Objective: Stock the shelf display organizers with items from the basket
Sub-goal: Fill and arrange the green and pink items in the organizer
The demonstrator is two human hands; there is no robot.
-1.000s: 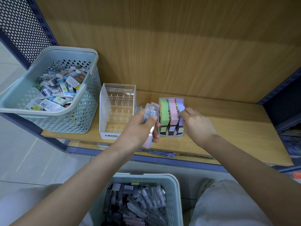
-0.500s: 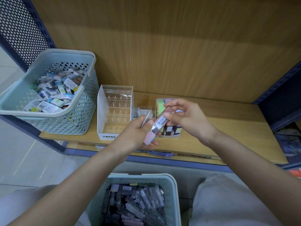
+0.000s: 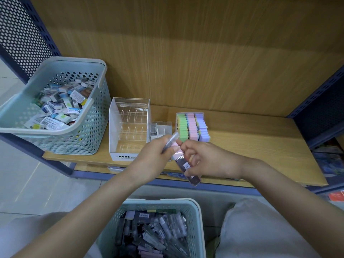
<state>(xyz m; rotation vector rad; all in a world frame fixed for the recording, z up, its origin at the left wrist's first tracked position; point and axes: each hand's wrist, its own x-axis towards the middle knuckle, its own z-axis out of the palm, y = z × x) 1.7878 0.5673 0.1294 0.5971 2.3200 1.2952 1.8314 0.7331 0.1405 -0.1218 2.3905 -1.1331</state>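
My left hand [image 3: 154, 161] grips a clear-wrapped item [image 3: 170, 143] in front of the shelf's edge. My right hand [image 3: 206, 161] pinches a pink and dark packaged item [image 3: 186, 165], tilted down to the right. Behind the hands stands a small box [image 3: 193, 127] filled with green, pink and purple items. To its left are a low clear organizer [image 3: 161, 128] and a tall clear MONO organizer [image 3: 129, 131], whose slots hold nothing. A pale green basket [image 3: 197, 216] of similar packaged items sits between my knees.
A second pale green basket [image 3: 55, 107] full of small boxed erasers sits on the wooden shelf [image 3: 260, 151] at the left. Blue perforated uprights [image 3: 320, 108] frame both ends. A wooden back panel rises behind.
My right hand left the pastel box, took a packaged item from my left hand's bundle and swung it down toward me. The pastel box is in full view again.
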